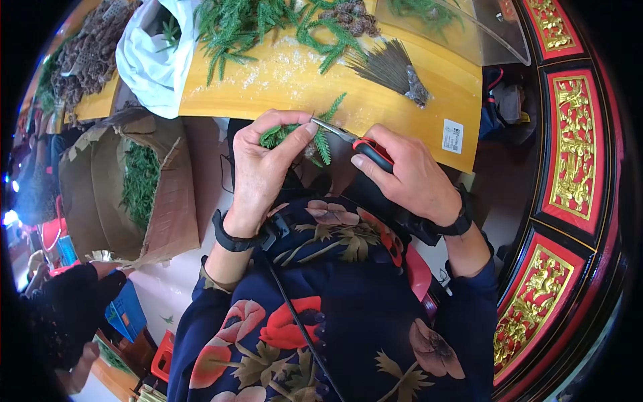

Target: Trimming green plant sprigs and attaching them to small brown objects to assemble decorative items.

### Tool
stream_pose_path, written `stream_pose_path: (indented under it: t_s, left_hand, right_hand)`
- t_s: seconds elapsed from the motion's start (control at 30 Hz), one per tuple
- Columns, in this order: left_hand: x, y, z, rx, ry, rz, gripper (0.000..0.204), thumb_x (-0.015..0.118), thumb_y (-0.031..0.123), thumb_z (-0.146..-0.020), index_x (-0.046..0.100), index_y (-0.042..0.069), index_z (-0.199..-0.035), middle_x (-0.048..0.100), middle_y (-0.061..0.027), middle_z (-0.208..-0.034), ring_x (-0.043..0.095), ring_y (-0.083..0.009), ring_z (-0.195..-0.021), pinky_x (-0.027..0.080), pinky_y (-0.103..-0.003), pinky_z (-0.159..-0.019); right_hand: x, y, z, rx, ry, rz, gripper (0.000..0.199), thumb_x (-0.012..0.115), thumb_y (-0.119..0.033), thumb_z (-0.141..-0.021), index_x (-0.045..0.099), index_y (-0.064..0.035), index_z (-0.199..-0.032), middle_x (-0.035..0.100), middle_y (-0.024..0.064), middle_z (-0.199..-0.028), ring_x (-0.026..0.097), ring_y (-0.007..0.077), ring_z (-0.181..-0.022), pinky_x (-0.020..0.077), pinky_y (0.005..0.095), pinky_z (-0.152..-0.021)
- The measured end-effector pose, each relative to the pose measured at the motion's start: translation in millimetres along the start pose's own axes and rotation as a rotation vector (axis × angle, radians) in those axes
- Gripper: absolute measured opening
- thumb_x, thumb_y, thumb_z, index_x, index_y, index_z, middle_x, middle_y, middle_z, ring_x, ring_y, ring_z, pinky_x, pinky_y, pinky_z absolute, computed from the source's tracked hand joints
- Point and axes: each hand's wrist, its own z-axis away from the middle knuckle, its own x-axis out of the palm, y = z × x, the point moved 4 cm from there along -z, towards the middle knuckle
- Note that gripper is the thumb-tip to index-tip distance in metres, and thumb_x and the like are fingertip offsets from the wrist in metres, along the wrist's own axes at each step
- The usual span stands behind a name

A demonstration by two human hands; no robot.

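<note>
My left hand point(264, 157) pinches a small green artificial evergreen sprig point(323, 146) between thumb and forefinger, just off the table's near edge. My right hand point(415, 174) is wrapped round needle-nose pliers point(368, 148) with red and black handles. The metal jaws point left and their tips meet the left thumb and fingertip at the top of the sprig. A thin wire seems to stand at that spot, too small to make out fully. Part of the sprig is hidden behind the left fingers.
On the yellow table point(221, 100) lie green sprigs point(234, 30), pine cones point(355, 17), a bundle of thin dark stems point(388, 67) and a white bag point(151, 60). A cardboard box point(94, 194) of greenery stands left. Carved red-and-gold panels point(573, 147) line the right. Another person point(67, 315) is at lower left.
</note>
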Motion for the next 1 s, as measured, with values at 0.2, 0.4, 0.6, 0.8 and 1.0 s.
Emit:
stream_pose_path:
  t_s: [0.2,0.4,0.6,0.8,1.0]
  left_hand:
    - [-1,5,1,0.061,0.047,-0.057,0.010,0.070,0.003,-0.082,0.071,0.000,-0.091,0.060,0.0001,-0.076,0.054,-0.0045,-0.070,0.042,-0.019,-0.063]
    - [-2,5,1,0.089,0.048,-0.110,0.010,0.071,0.003,-0.081,0.070,-0.001,-0.090,0.058,0.0007,-0.074,0.052,-0.0046,-0.069,0.041,-0.019,-0.062]
    - [-7,0,0,0.149,0.061,-0.173,0.011,0.071,0.004,-0.081,0.070,-0.001,-0.090,0.059,0.0002,-0.075,0.053,-0.0058,-0.070,0.041,-0.019,-0.064]
    - [-9,-12,-9,0.198,0.046,-0.126,0.013,0.069,0.008,-0.084,0.068,0.001,-0.095,0.060,0.0023,-0.078,0.052,-0.0049,-0.072,0.040,-0.020,-0.062]
    - [-9,-24,-17,-0.334,0.045,0.286,0.012,0.066,0.013,-0.085,0.067,0.007,-0.096,0.060,0.0048,-0.077,0.051,-0.0032,-0.067,0.036,-0.019,-0.056]
  right_hand:
    - [0,-2,-2,0.001,0.027,0.032,0.026,0.063,-0.024,-0.087,0.053,-0.0003,-0.092,0.055,0.0200,-0.074,0.054,0.0393,-0.071,0.0415,0.0409,-0.063]
    - [1,-1,-4,-0.006,0.030,0.015,0.026,0.063,-0.023,-0.087,0.053,-0.0001,-0.091,0.054,0.0204,-0.074,0.053,0.0398,-0.070,0.0412,0.0409,-0.063]
    - [0,-2,-7,-0.021,0.012,0.065,0.025,0.063,-0.022,-0.087,0.052,0.0002,-0.090,0.054,0.0206,-0.073,0.053,0.0403,-0.070,0.0410,0.0416,-0.061]
    - [-3,-2,-16,-0.042,0.041,0.238,0.022,0.063,-0.019,-0.085,0.051,-0.0005,-0.088,0.056,0.0194,-0.076,0.055,0.0399,-0.072,0.0421,0.0423,-0.060]
    - [-5,-23,-31,-0.256,0.355,0.853,0.013,0.061,-0.015,-0.078,0.054,-0.0065,-0.085,0.051,0.0101,-0.073,0.056,0.0298,-0.070,0.0425,0.0382,-0.058]
